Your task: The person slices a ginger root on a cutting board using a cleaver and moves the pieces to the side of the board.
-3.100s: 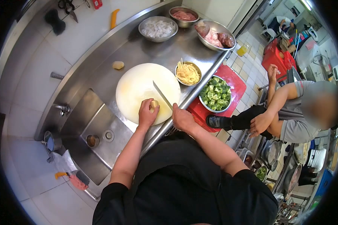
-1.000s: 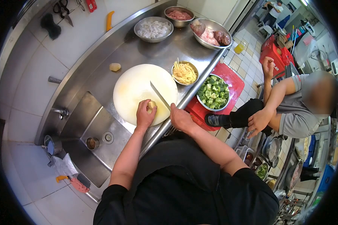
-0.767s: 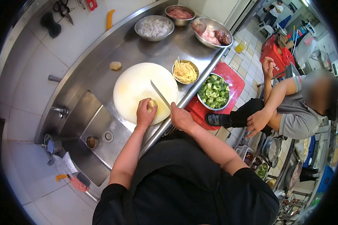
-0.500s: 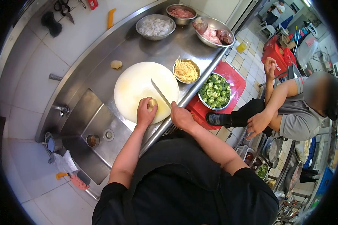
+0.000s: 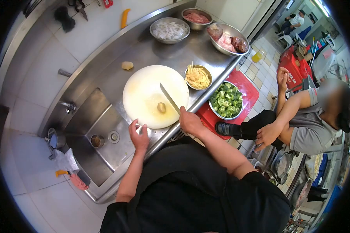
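Note:
A round white cutting board (image 5: 144,89) lies on the steel counter. On its lower half rests a small yellowish piece of peeled root (image 5: 161,107), perhaps ginger, untouched by either hand. My right hand (image 5: 191,122) grips a knife (image 5: 169,97) at the board's right edge, the blade pointing up and left over the board. At the lower left rim, my left hand (image 5: 139,136) is open, thumb and fingers apart, with nothing in it. A bowl of thin yellow strips (image 5: 197,77) stands right of the board. Another pale piece (image 5: 127,65) lies on the counter beyond it.
To the left is a steel sink (image 5: 101,155) with a faucet (image 5: 68,106). Bowls of white slices (image 5: 169,30), red meat (image 5: 197,18) and bagged meat (image 5: 228,40) line the back. Cut broccoli (image 5: 225,100) sits on a red stool (image 5: 248,87). A person (image 5: 299,120) sits at right.
My left hand has let go of the root piece and drawn back to the left, off the board. The knife stays in my right hand. The whole view has shifted slightly.

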Tool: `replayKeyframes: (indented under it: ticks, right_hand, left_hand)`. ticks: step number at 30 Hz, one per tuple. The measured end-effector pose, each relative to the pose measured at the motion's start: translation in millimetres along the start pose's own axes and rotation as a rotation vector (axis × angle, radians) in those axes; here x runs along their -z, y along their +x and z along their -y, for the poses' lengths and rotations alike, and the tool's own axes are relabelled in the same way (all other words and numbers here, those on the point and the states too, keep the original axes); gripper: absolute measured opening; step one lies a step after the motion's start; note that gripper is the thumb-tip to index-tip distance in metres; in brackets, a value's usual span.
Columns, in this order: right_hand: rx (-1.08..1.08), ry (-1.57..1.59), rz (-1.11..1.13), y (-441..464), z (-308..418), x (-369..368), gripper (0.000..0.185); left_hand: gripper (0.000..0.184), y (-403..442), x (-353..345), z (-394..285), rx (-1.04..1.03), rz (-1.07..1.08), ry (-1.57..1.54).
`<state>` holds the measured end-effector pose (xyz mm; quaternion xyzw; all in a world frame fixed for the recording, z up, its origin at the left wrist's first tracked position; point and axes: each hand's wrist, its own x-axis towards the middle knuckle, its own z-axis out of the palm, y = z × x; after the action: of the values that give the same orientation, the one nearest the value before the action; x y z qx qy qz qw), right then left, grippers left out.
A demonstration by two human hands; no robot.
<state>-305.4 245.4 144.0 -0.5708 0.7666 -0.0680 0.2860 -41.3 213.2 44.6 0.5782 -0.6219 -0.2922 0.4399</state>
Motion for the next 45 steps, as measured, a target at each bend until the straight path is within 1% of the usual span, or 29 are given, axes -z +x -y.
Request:
replayKeyframes:
  ticks: [2,3,5,6,7,8,10,13,14,15,16,18,19,21,23,24,25,27,28,29,31,36,39,41,42,43,45]
  right_hand:
    - [-0.002,0.011,-0.008,3.3,-2.0,3.5,0.023]
    - [-0.005,0.024,-0.014,5.8,-2.7,4.9,0.024]
    - [0.014,0.050,-0.039,11.4,-7.1,9.0,0.025]
    - [0.028,0.075,-0.068,15.3,-8.2,12.2,0.026]
    - [0.028,0.074,-0.068,18.3,-6.6,15.0,0.026]
    - [0.051,0.115,-0.148,20.7,-4.4,18.5,0.026]
    - [0.110,0.193,-0.279,25.2,1.2,25.4,0.025]
    - [0.131,0.212,-0.346,34.7,7.0,20.0,0.024]
    - [0.131,0.212,-0.348,37.7,6.4,13.2,0.024]
    - [0.095,0.182,-0.321,38.7,3.5,2.0,0.024]
    - [0.058,0.151,-0.297,39.6,1.3,-6.3,0.024]
    - [0.034,0.142,-0.310,39.6,-1.3,-16.4,0.024]
    - [0.007,0.137,-0.313,38.9,-2.1,-18.5,0.024]
    - [0.008,0.122,-0.312,35.8,-5.5,-23.5,0.024]
    - [-0.007,0.101,-0.347,39.1,-4.0,-28.3,0.024]
    - [0.039,0.084,-0.368,37.1,-3.1,-28.9,0.025]
    - [0.048,0.076,-0.353,36.9,0.4,-30.3,0.025]
    - [-0.041,0.043,-0.338,36.0,3.8,-29.0,0.024]
    - [0.002,0.057,-0.384,35.3,1.7,-33.4,0.023]
    - [0.013,0.037,-0.372,34.2,-0.7,-37.1,0.023]
    - [-0.002,0.071,-0.426,32.7,3.1,-40.1,0.022]
    - [-0.059,0.054,-0.385,39.4,4.2,-39.8,0.023]
    - [-0.052,-0.001,-0.355,40.6,6.8,-33.8,0.023]
    - [0.023,-0.029,-0.367,44.2,6.6,-29.8,0.024]
    - [-0.009,-0.011,-0.309,46.9,11.0,-21.3,0.025]
    - [0.003,-0.009,-0.320,53.1,9.6,-17.6,0.025]
    - [-0.010,-0.048,-0.221,66.9,6.4,-12.6,0.026]
  left_hand:
    - [0.046,-18.5,19.4,48.2,-0.008,-0.105,0.016]
    - [0.046,-26.0,33.4,64.8,-0.007,-0.111,0.016]
    - [0.044,-44.9,64.5,92.1,0.134,-0.194,0.144]
    - [0.044,-54.6,78.0,103.2,0.134,-0.194,0.143]
    - [0.044,-64.8,90.9,113.5,0.215,-0.217,0.177]
    - [0.044,-72.7,101.3,122.6,0.295,-0.241,0.209]
    - [0.044,-80.9,116.6,137.7,0.316,-0.238,0.239]
    - [0.044,-80.0,116.3,151.6,0.332,-0.238,0.262]
    - [0.044,-79.1,113.3,154.4,0.310,-0.183,0.317]
    - [0.044,-78.5,110.7,155.5,0.286,-0.126,0.371]
    - [0.044,-76.6,109.6,150.1,0.283,-0.125,0.366]
    - [0.044,-74.7,109.3,144.1,0.321,0.053,0.398]
    - [0.044,-73.0,108.0,144.1,0.324,0.057,0.394]
    - [0.044,-75.5,108.9,147.1,0.327,0.145,0.467]
    - [0.044,-77.5,105.7,153.5,0.307,0.145,0.514]
    - [0.044,-76.5,106.0,156.2,0.282,0.136,0.559]
    - [0.044,-73.6,108.0,152.8,0.301,0.130,0.558]
    - [0.044,-70.4,106.6,143.1,0.394,0.199,0.632]
    - [0.042,-70.6,105.1,141.5,0.401,0.199,0.652]
    - [0.042,-73.3,103.8,138.8,0.423,0.194,0.639]
    - [0.040,-69.9,108.0,134.8,0.303,0.235,0.719]
    - [0.036,-67.2,108.6,124.5,0.384,0.245,0.676]
    - [0.035,-62.9,110.8,121.2,0.401,0.299,0.649]
    - [0.035,-68.6,111.7,125.4,0.399,0.285,0.643]
    - [0.034,-66.5,110.1,127.0,0.385,0.252,0.627]
    - [0.034,-62.9,108.4,127.6,0.378,0.237,0.625]
    - [0.033,-64.4,107.3,124.6,0.398,0.254,0.649]
